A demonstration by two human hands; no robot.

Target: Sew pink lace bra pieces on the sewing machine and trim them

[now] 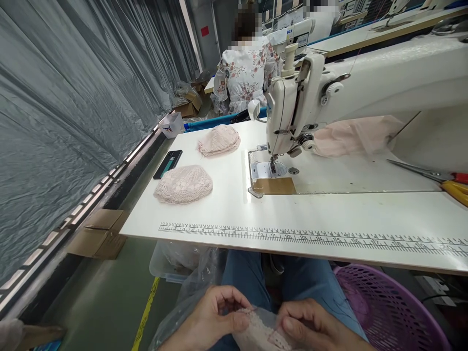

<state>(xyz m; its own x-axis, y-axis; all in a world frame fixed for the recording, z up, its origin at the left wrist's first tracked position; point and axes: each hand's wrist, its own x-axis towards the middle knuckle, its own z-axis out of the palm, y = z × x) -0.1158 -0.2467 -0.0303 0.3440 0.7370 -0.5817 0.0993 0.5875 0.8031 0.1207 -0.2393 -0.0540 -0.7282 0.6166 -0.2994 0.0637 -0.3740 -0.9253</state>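
Above my lap, a piece of pale pink lace fabric (261,331) is stretched between my two hands. My left hand (221,314) pinches its upper left edge between thumb and fingers. On the other side my right hand (310,321) grips the fabric with thumb and bent fingers pressed together. The lower part of the lace runs out of the frame. Two pale pink lace pieces lie on the sewing table: a nearer one (185,185) and a farther one (219,140). Both hands are below the table's front edge, away from the sewing machine (288,112).
A ruler scale (292,235) runs along the table's front. Scissors (420,169) with a yellow-handled tool (455,191) lie at right; pink cloth (358,135) rests under the machine arm. A phone (168,164) lies left. A purple basket (395,302) stands below. A person (246,73) sits ahead.
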